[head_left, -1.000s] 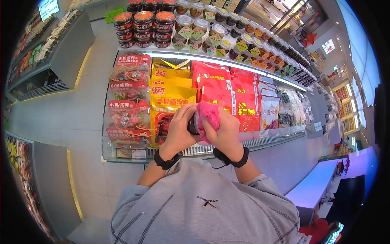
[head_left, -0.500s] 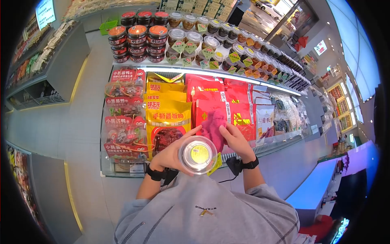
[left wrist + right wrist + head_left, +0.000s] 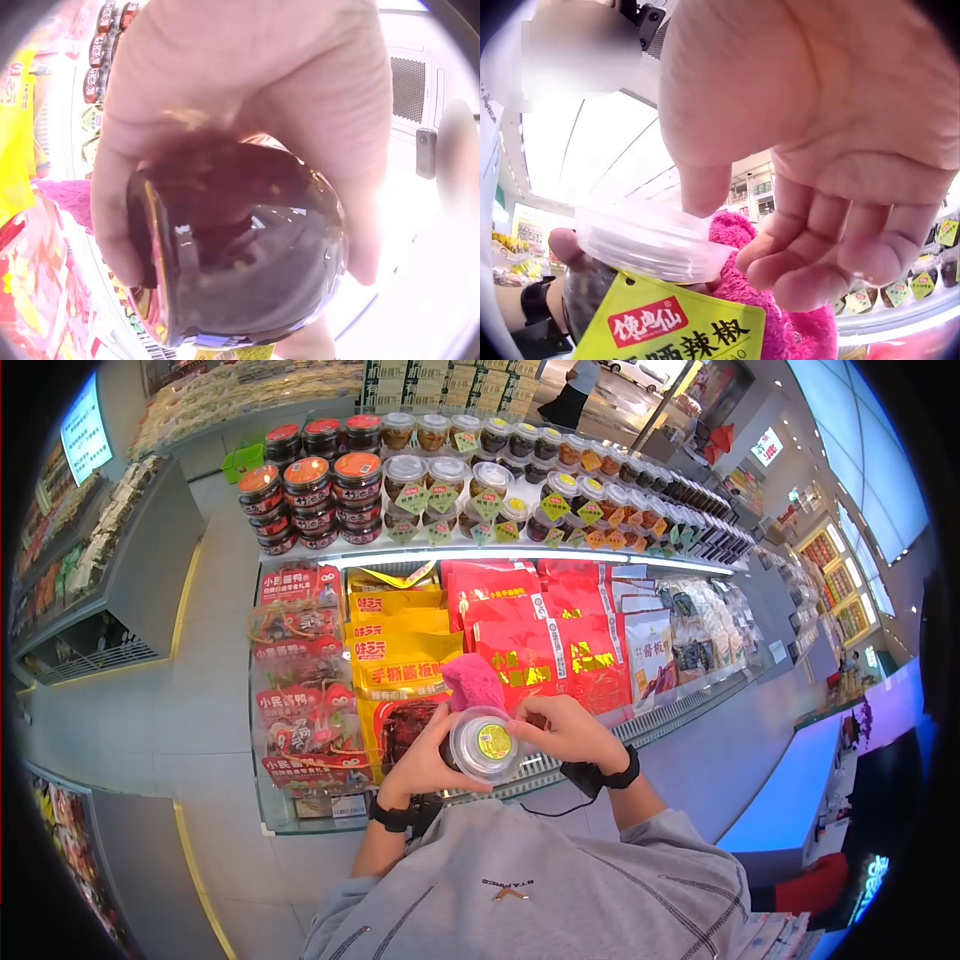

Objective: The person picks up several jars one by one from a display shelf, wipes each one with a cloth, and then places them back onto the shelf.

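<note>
My left hand (image 3: pixel 420 760) grips a round, clear plastic jar (image 3: pixel 255 247) with dark contents. The jar is tilted, its clear lid (image 3: pixel 484 748) with a round yellow label facing up toward the head camera. From its neck hangs a yellow-green tag (image 3: pixel 686 322). A fluffy pink cloth (image 3: pixel 474 682) bunches at the jar's far side, close to the left fingertips. Across the jar, my right hand (image 3: pixel 570 728) has its thumb at the lid's edge. Its other fingers (image 3: pixel 802 289) are loosely bent beside the lid, in front of the cloth, with a gap to the thumb.
Below my hands is a glass-edged display case with yellow bags (image 3: pixel 400 675), red bags (image 3: pixel 515 645) and red gift packs (image 3: pixel 300 705). Stacked orange-lidded jars (image 3: pixel 305 475) and rows of tagged tubs (image 3: pixel 560 495) line its upper shelf. Grey shelving (image 3: pixel 120 600) stands left.
The cloth covered the jar in the right hand, then lay apart beyond it; now it sits at the jar's far side. The right hand has come back to the lid; the left keeps its grip.
</note>
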Available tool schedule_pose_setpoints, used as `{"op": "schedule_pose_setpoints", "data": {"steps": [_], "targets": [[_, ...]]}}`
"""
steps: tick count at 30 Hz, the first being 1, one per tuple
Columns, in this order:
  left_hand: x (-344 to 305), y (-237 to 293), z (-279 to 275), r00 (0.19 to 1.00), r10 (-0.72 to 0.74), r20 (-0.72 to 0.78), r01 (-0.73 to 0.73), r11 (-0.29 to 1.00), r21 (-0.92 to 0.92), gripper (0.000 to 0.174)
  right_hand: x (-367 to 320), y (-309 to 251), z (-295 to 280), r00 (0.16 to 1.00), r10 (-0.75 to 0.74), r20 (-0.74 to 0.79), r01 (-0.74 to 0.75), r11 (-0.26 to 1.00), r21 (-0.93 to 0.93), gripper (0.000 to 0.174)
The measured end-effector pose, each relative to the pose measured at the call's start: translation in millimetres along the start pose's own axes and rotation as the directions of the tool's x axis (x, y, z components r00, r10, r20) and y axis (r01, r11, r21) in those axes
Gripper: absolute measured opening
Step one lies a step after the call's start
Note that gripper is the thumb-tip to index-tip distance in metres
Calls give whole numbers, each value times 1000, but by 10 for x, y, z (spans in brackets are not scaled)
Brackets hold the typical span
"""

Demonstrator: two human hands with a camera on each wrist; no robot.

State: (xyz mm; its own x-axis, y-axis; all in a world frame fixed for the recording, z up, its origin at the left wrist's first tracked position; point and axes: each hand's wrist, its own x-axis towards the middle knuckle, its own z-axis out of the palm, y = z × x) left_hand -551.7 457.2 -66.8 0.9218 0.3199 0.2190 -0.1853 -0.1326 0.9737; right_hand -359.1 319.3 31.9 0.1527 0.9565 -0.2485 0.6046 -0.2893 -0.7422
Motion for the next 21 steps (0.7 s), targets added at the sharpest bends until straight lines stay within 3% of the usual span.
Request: {"op": "schedule_pose_setpoints", "data": {"steps": [2,5,8,11,14,17,18,21], "targets": [[-2,75,-5,995,-76,68,73,996,51,92,-1,113,36,994,51,97,-65,985,157,27],[-11,-23,11,982,-83,168,64,992,111,91,16,332,-9,911,80,405,-237,905,355,28],[31,-38,0,964,-43,263,57,997,-46,92,-34,409,48,874,-26,485,-222,867,446,28],[56,-52,11,944,-55,324,72,997,-38,89,-114,555,174,901,12,434,-214,882,419,24],[26,-104,86,962,-149,230,175,980,-98,87,-245,558,183,937,118,330,-266,852,450,21],[-17,-144,100,943,-329,-58,330,944,9,84,-459,619,134,957,261,129,-289,804,519,22],[-34,-231,73,968,-212,-133,225,971,87,75,-535,697,85,948,313,50,-292,801,522,22],[-103,-380,27,856,-378,-352,405,914,5,48,-886,1277,-84,877,435,-205,-297,825,481,25]]}}
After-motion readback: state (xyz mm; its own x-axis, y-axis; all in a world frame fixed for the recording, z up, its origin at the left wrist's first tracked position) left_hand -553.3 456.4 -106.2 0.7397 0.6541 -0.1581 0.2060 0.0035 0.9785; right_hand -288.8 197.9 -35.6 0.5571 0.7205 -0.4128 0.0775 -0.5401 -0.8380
